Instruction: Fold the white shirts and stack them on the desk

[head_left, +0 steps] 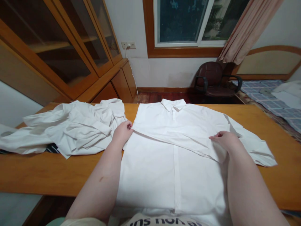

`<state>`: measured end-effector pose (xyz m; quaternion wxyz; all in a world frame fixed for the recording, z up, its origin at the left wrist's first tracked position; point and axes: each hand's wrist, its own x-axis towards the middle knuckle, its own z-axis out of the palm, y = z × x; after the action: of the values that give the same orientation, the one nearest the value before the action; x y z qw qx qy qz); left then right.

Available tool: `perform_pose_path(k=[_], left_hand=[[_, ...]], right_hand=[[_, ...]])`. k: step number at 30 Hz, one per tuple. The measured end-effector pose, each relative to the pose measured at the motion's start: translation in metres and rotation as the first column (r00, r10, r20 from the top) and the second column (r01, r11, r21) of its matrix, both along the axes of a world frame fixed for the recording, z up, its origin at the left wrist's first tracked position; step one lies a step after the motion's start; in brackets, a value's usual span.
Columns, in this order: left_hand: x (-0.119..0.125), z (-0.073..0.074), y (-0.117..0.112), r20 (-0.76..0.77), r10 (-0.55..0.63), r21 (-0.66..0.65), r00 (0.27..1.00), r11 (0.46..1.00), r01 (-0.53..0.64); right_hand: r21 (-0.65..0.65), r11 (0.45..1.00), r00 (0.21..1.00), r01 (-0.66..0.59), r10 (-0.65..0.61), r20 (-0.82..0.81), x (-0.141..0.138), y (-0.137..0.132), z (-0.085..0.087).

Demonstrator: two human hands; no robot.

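Observation:
A white button-up shirt [150, 169] lies front up on the table, its collar [173, 104] at the far edge. One sleeve [169, 138] is laid across the chest, while the other sleeve [256, 141] spreads out to the right. At the shirt's left side, my left hand [123, 131] is closed in a pinch on the fabric where the folded sleeve's edge begins. My right hand [227, 141] pinches the cloth of the folded sleeve on the right of the chest. The near hem lies close to my body and is partly hidden.
A heap of crumpled white clothes [82, 128] lies on the left of the wooden table [70, 175], with a dark striped cloth [52, 148] under it. Beyond stand a glass-door cabinet [77, 40], a brown armchair [213, 78] and a bed [263, 91].

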<state>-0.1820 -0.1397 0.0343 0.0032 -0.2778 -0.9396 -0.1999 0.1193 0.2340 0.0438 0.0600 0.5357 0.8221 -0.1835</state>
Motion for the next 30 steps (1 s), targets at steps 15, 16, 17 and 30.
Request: perform_pose_path(k=[15,16,17,30], left_hand=[[-0.003,-0.004,0.001,0.159,0.118,-0.021,0.98,0.993,-0.117],[-0.004,-0.007,0.002,0.163,0.115,-0.026,0.98,0.993,-0.113],[-0.006,-0.009,0.002,0.165,0.109,-0.029,0.98,0.994,-0.106],[-0.005,-0.005,-0.007,0.148,-0.068,-0.092,0.987,0.992,0.082]], right_hand=[[0.044,0.998,0.993,-0.049,0.044,0.106,-0.001,0.011,-0.015],[0.049,0.997,0.993,-0.054,0.048,0.111,-0.001,0.012,-0.015],[0.051,0.997,0.992,-0.058,0.052,0.113,-0.001,0.012,-0.016],[-0.008,0.999,0.991,-0.047,0.048,0.125,-0.002,0.007,-0.009]])
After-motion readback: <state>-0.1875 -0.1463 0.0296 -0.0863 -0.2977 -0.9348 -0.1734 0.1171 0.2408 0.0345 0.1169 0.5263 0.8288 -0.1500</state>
